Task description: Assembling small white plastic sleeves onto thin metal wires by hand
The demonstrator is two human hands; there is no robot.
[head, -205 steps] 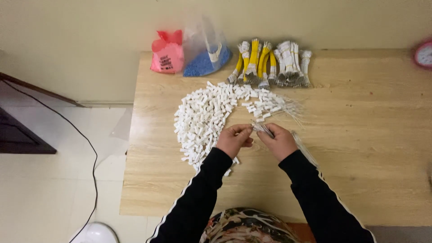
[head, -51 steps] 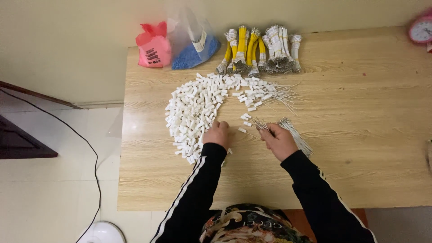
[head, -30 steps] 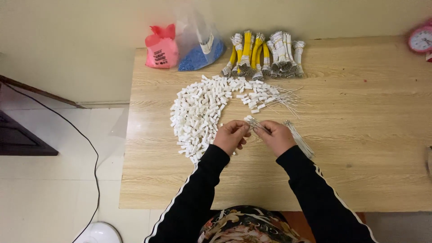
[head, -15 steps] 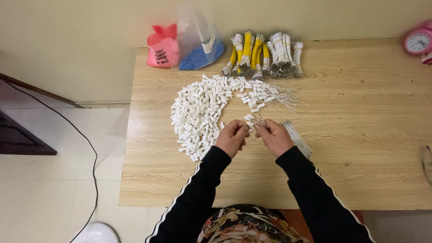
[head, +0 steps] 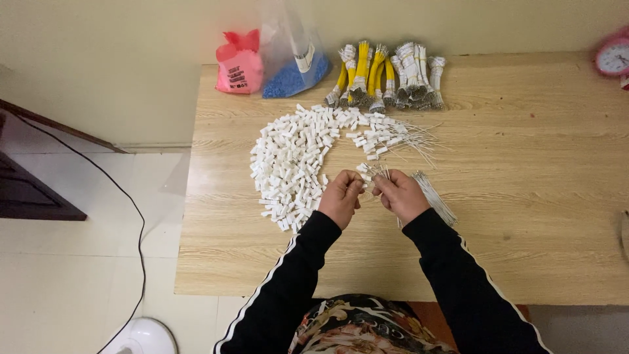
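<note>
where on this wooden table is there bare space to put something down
The table's right half is bare, between the wire bundles, the pink clock and the right forearm. The front-left strip below the white connector pile is bare too. It is crowded from that pile across to both hands and the loose wires.

- Setting: a room in a home, used for small piecework by hand.
- Wooden table (head: 524, 216): light laminate top, set against a plain cream wall (head: 131, 33).
- Floor (head: 78, 262): pale glossy tiles, with a black cable (head: 134, 216) trailing across.
- Dark furniture edge (head: 33, 196) at the left; white rounded appliance base (head: 141, 337) below.
- Pink alarm clock (head: 614, 56) at the table's far right corner.
- Stock on the table: heap of white connectors (head: 291, 164), bundled wires (head: 386, 75), pink bag (head: 239, 62), clear bag of blue bits (head: 291, 65).
</note>
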